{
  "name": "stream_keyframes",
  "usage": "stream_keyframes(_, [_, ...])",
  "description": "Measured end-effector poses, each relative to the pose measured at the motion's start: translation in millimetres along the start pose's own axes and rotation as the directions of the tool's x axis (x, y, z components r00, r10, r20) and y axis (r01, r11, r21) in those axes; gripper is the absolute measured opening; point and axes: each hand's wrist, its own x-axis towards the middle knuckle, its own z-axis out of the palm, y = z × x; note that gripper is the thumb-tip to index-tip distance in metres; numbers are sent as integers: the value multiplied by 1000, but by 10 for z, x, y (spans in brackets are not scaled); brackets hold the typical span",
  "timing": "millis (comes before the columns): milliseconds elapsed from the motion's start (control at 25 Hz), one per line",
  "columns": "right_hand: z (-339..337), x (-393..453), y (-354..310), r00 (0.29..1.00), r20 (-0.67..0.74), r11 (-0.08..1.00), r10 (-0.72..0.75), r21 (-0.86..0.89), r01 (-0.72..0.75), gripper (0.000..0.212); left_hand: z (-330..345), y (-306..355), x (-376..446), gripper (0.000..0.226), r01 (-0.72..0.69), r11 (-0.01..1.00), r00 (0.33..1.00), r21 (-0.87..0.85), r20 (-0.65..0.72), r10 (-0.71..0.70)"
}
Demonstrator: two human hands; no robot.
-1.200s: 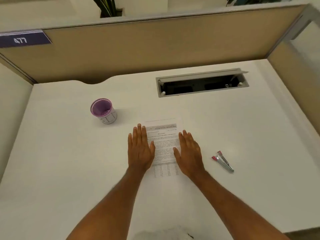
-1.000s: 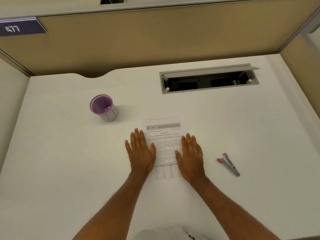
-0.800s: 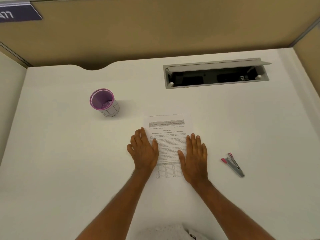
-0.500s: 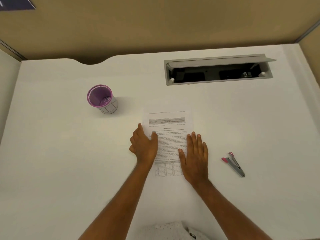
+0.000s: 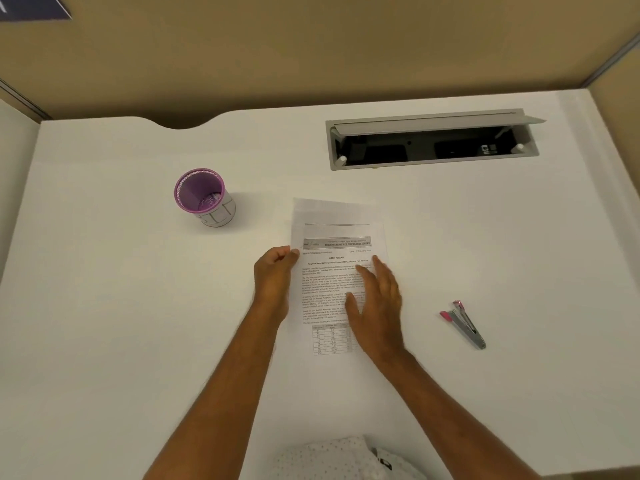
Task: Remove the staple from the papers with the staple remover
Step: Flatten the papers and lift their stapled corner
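Observation:
The printed papers (image 5: 332,244) lie on the white desk (image 5: 104,306) in front of me, text facing up. My left hand (image 5: 275,275) is curled at the sheets' left edge, fingers pinching that edge. My right hand (image 5: 375,299) hovers flat over the right half of the papers with fingers apart, slightly blurred. The staple remover (image 5: 464,323), silver with pink tips, lies on the desk to the right of the papers, a hand's width from my right hand. I cannot make out the staple.
A purple-rimmed mesh pen cup (image 5: 204,197) stands left of the papers' top. An open grey cable tray (image 5: 433,140) is set into the desk at the back right. Tan partition walls (image 5: 311,46) close off the back and right side.
My left hand has curled from flat into a pinch on the papers' left edge. My right hand has lifted and shifted slightly. The camera has tilted further down.

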Motion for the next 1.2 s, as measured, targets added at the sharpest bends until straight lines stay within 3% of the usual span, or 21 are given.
stream_keyframes(240, [45,-68,-649,983,154,900,100,407,-156,68,190,-42,-437,16,-28,999,995,-36,93,31])
stream_keyframes(360, [-96,-106,-693,975,148,837,164,502,-217,54,214,-50,-624,16,-107,994,983,5,149,105])
stream_keyframes(480, [-389,-89,-669,953,253,785,165,552,-282,40,132,57,-700,17,-176,984,973,35,155,169])
stream_keyframes(680, [-920,-33,-626,885,460,422,73,789,-446,33,-110,333,-679,13,-350,936,937,38,19,349])
stream_keyframes(760, [-1022,42,-554,884,465,383,51,808,-448,34,-166,390,-634,12,-410,908,910,83,-25,414])
stream_keyframes(840, [-991,160,-399,892,442,434,90,789,-435,36,-162,361,-578,11,-476,857,872,195,-20,489])
stream_keyframes(920, [-838,299,-182,905,396,618,156,675,-402,35,-89,259,-500,13,-565,741,807,364,56,588])
stream_keyframes(1000, [-663,401,22,918,348,824,192,450,-344,34,17,62,-382,19,-644,541,734,542,236,637])
stream_keyframes(1080, [-525,451,145,934,300,920,193,276,-279,37,122,-169,-269,30,-664,359,714,655,413,566])
stream_keyframes(1200, [-398,461,229,969,216,970,119,183,-160,39,251,-285,-119,47,-651,248,724,717,489,487])
